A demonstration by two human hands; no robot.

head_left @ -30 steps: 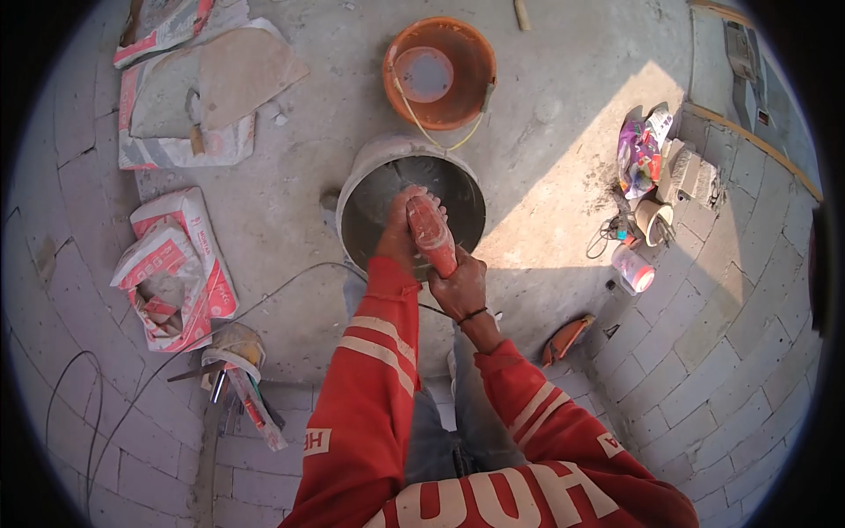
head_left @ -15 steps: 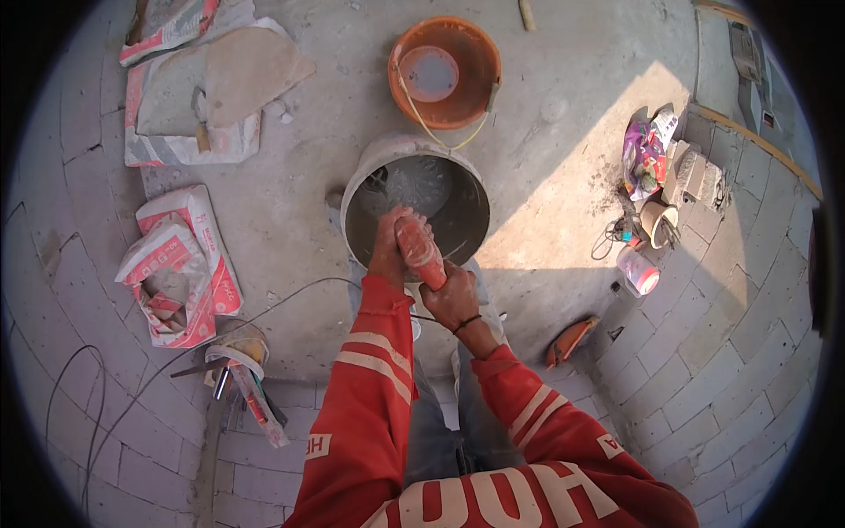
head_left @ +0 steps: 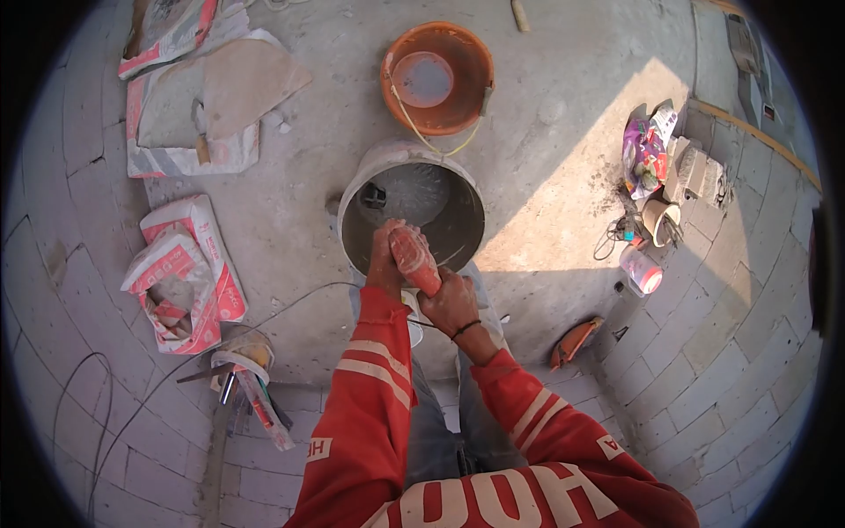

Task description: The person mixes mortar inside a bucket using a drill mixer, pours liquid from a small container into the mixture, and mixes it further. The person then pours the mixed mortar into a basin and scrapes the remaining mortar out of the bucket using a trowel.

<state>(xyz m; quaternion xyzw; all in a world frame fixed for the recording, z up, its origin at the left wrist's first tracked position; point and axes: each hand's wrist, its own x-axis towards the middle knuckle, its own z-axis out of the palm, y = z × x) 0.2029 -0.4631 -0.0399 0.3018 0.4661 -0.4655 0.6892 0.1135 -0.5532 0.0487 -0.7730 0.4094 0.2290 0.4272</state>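
Both hands grip a dusty red corded power drill [head_left: 414, 259] above a large pale bucket [head_left: 347, 239]. My left hand [head_left: 385, 255] is wrapped round its front part, and my right hand [head_left: 451, 301] closes on the rear handle, with a dark band at the wrist. Inside the bucket lies wet grey mix [head_left: 414, 198]. A dark metal piece, perhaps part of a mixing paddle [head_left: 374, 195], shows at the bucket's left inner side; the drill's front end is hidden by my hands. The bucket stands between my legs and an orange bucket.
The orange bucket [head_left: 475, 62] with a wire handle stands just beyond. Red-and-white powder bags [head_left: 216, 255] lie left, near a tool-filled pail [head_left: 251, 348]. A cable [head_left: 198, 345] runs leftward over the floor. Blocks [head_left: 700, 176] and a pink-lidded tub [head_left: 641, 268] sit along the right wall.
My hands and the drill have shifted slightly toward me and left relative to the bucket. The dark metal piece in the bucket shows more clearly. The view has tilted a little.
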